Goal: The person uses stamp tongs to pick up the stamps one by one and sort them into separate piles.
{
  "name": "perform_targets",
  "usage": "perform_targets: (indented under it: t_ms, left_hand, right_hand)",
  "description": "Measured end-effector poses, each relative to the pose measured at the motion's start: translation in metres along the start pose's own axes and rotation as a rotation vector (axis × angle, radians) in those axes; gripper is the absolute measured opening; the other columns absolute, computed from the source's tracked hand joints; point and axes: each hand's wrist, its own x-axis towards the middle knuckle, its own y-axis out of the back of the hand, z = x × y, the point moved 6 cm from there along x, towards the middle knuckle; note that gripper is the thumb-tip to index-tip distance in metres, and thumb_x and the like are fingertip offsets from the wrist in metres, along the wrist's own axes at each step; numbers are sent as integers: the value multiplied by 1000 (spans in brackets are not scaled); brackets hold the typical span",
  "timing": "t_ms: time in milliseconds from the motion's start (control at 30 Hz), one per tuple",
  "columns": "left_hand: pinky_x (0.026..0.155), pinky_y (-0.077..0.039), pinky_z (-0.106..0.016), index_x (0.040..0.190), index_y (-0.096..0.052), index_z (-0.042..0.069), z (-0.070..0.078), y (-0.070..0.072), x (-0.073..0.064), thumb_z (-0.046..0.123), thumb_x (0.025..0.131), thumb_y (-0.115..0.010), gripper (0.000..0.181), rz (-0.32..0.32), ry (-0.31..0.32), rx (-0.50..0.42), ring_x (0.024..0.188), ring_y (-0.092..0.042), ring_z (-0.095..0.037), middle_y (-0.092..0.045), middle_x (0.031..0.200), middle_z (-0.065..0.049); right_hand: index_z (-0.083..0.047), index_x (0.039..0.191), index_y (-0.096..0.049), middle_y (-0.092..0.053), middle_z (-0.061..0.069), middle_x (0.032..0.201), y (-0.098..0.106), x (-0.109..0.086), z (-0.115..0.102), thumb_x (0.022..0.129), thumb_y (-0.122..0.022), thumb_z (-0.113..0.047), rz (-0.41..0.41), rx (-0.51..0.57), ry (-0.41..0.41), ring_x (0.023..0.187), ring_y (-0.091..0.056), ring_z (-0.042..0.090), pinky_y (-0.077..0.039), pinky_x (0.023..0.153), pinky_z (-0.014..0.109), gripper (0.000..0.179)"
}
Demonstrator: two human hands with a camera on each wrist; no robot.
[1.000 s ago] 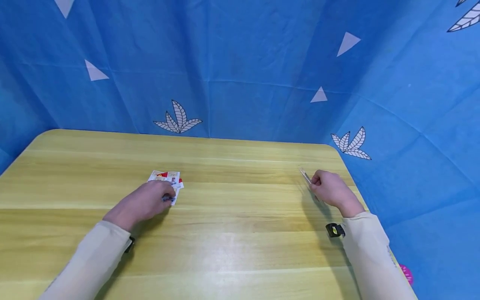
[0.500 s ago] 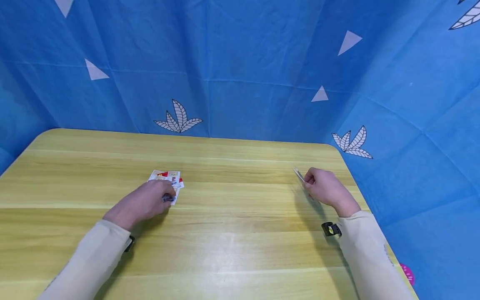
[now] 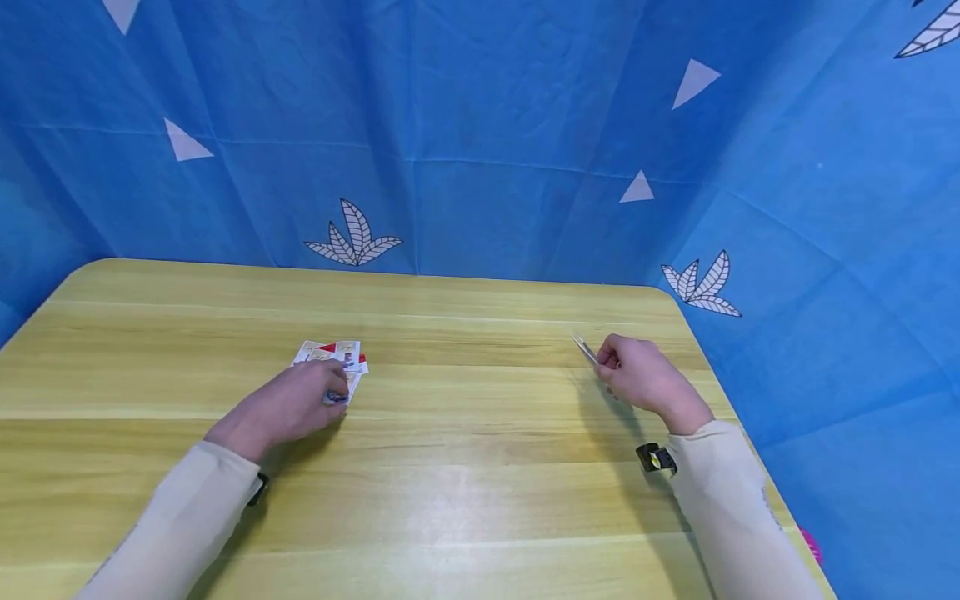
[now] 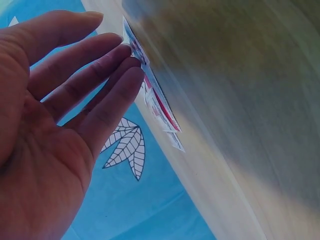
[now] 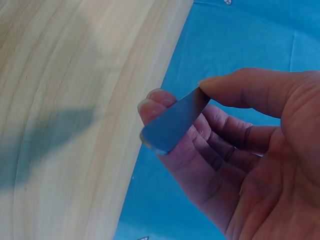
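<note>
Tweezers [image 3: 585, 350], metal, located in R hand [image 3: 645, 375], held up off the table [image 3: 465, 450]; tips point fwd and toward the L hand's side. R hand: thumb and forefinger pinching the tweezers; other fingers bent loosely behind, per R wrist view. That view shows the broad flat end as a smooth strip w/ rounded corners, reflecting blue. Shadow of R hand and tweezers falls on table, just below hand.

L hand [image 3: 300, 400], well apart from R: fingers extended, thumb standing off from them, per L wrist view. Fingertips at a small pile of printed cards [image 3: 343, 355]; whether they press down, can't tell. Cards white w/ red and dark print, overlapping at odd angles, partly hidden under L hand, remainder showing just beyond its fingers. Print too small to read.

Both arms in pale sleeves [image 3: 727, 492]; black wrist unit [image 3: 656, 457] at R cuff, similar one partly visible at L cuff. Table: light wood grain, rounded far corners, running btwn and beyond both hands. Blue cloth [image 3: 487, 125] w/ white triangles and leaf motifs hangs beyond hands and to R of R hand. Pink patch [image 3: 811, 546] partly visible past table edge, by R forearm.
</note>
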Motion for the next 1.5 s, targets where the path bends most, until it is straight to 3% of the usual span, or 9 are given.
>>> perform_targets:
  t_ms: [167,400,633,800,1000,1233,1500]
  left_hand:
    - [85,-51,-45,85,-75,5,1,0,0,2,83,-74,4,30,-60,5,94,-58,-28,-62,102,-9]
    - [80,-52,-42,80,-70,8,3,-3,1,-1,79,-75,11,50,-100,50,90,-56,-27,-60,101,-9]
    - [82,-51,-43,83,-71,6,2,-4,2,-3,79,-75,11,48,-79,47,92,-57,-28,-60,103,-10]
    - [83,-52,-44,84,-72,5,1,-4,2,-2,79,-75,10,45,-73,39,93,-57,-28,-61,103,-10]
    - [82,-52,-43,84,-73,5,1,-4,0,-2,79,-75,9,56,-75,45,92,-57,-27,-61,101,-9]
    - [83,-51,-44,86,-73,5,0,-4,1,0,82,-73,7,49,-56,39,94,-57,-28,-61,103,-9]
    - [86,-50,-45,88,-73,5,-2,-6,2,0,83,-72,8,28,-28,25,97,-56,-29,-61,106,-10]
  right_hand:
    - [0,100,-59,-64,11,82,0,0,-5,97,-57,-9,4,-13,20,63,-58,16,-47,61,35,9]
    - [0,99,-59,-65,10,81,1,2,-8,97,-58,-8,7,-24,40,63,-58,16,-48,62,36,8]
    - [-1,100,-60,-65,11,83,-1,1,-11,96,-58,-9,6,-9,49,64,-59,16,-49,60,34,9]
    - [0,101,-58,-63,13,84,-6,4,-21,96,-57,-7,-19,72,81,61,-61,19,-51,54,33,9]
    - [-3,101,-59,-63,11,82,-19,13,-52,97,-58,-9,-73,111,183,57,-59,18,-52,55,33,8]
    - [-9,96,-63,-60,0,82,-39,38,-95,95,-61,-12,-128,93,319,73,-53,15,-45,66,32,4]
    - [-8,98,-64,-60,0,82,-69,60,-128,97,-62,-15,-253,180,375,71,-50,14,-44,65,29,8]
